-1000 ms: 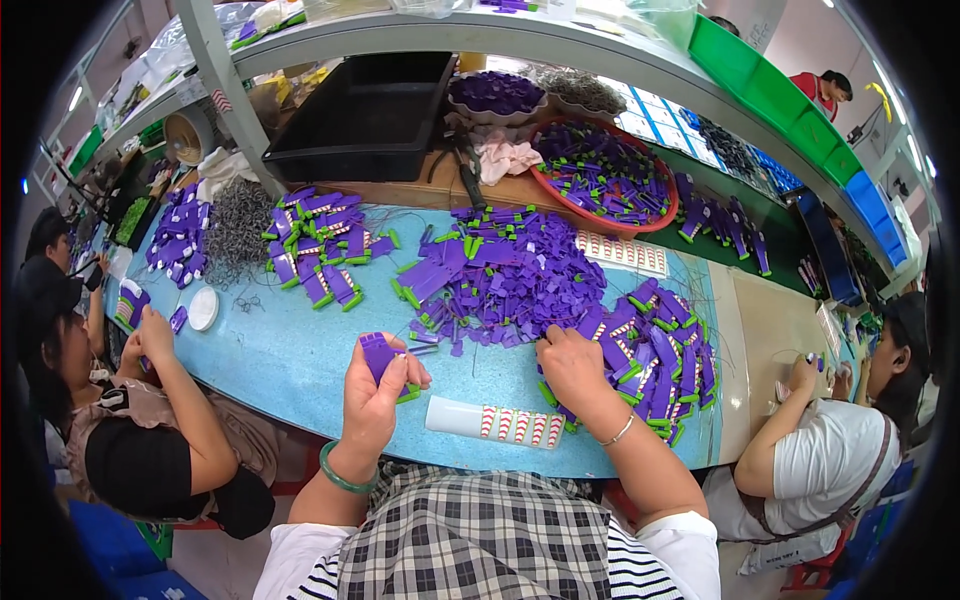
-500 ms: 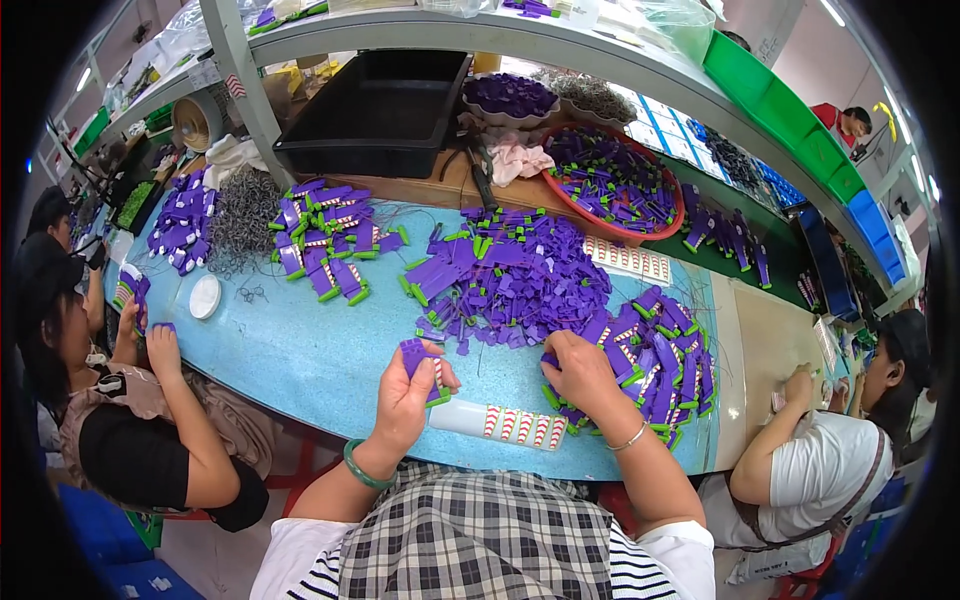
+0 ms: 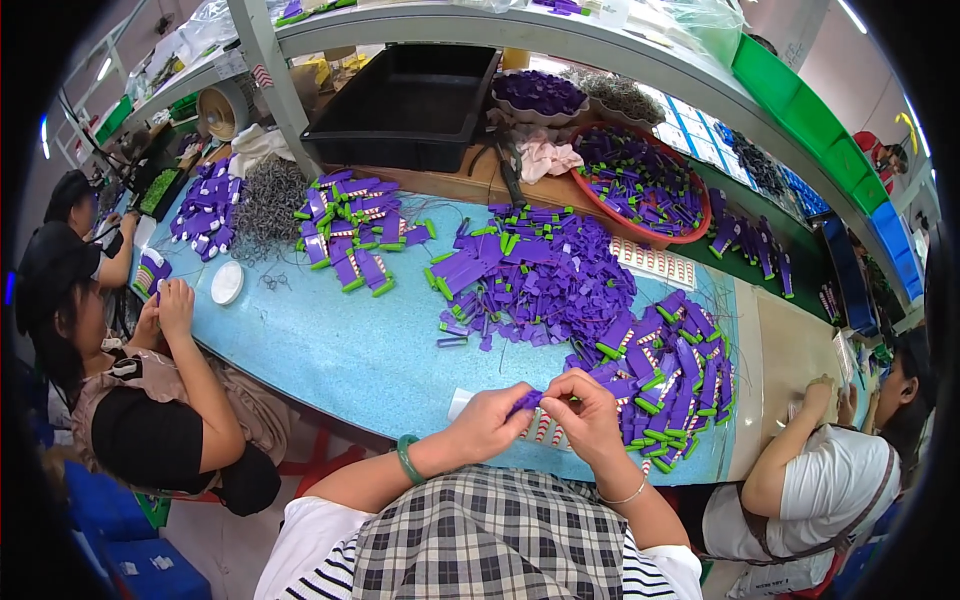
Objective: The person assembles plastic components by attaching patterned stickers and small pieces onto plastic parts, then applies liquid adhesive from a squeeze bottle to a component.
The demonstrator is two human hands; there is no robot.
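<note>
In front of my apron, my left hand [image 3: 488, 422] is closed round a purple plastic piece [image 3: 527, 401], which shows only in part between the fingers. My right hand [image 3: 588, 415] meets it from the right with fingertips pinched at the piece's edge. Whatever small part those fingertips hold is hidden. Beneath both hands lies a sheet of red-and-white striped stickers [image 3: 543, 432], mostly covered. Right of my right hand spreads a pile of purple pieces with green ends and striped stickers [image 3: 665, 375]. Beyond the hands is a heap of small loose purple parts [image 3: 575, 275].
Across the blue tabletop [image 3: 350, 345] stand a red basin [image 3: 706, 215] of purple-green parts, a black tray [image 3: 400, 150] and a tangle of thin metal pieces [image 3: 272, 210]. Pliers [image 3: 512, 182] lie near the basin. Co-workers sit left and right. A shelf [image 3: 500, 32] crosses overhead.
My right hand has left the pile on the right and come to the left hand. My left hand has moved right, turning the purple piece; the two now meet above the sticker sheet.
</note>
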